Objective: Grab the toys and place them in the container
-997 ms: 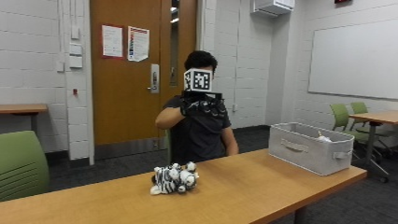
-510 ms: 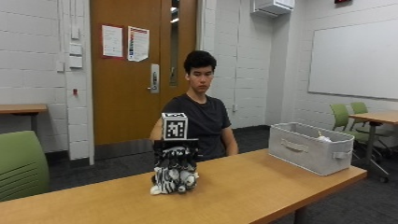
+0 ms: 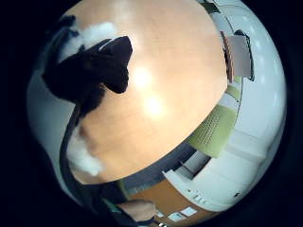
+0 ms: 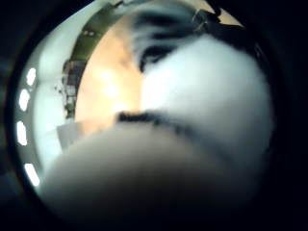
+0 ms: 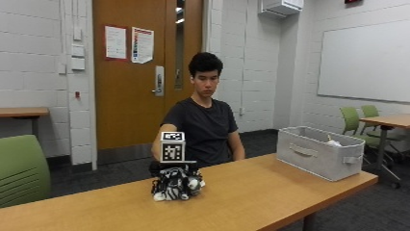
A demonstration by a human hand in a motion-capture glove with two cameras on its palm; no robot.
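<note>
One zebra toy [image 5: 177, 183] lies mostly under the hands [image 5: 172, 169] (right only); grip seemingly closed, fingers hidden

Hands [image 5: 172, 168] on toy [image 5: 177, 185], container [image 5: 323, 152] well apart on table [image 5: 256, 192].

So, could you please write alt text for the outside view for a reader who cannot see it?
A seated person's gloved right hand rests on top of a black-and-white striped plush toy on a wooden table. A grey fabric container stands apart near the table's far end.
</note>
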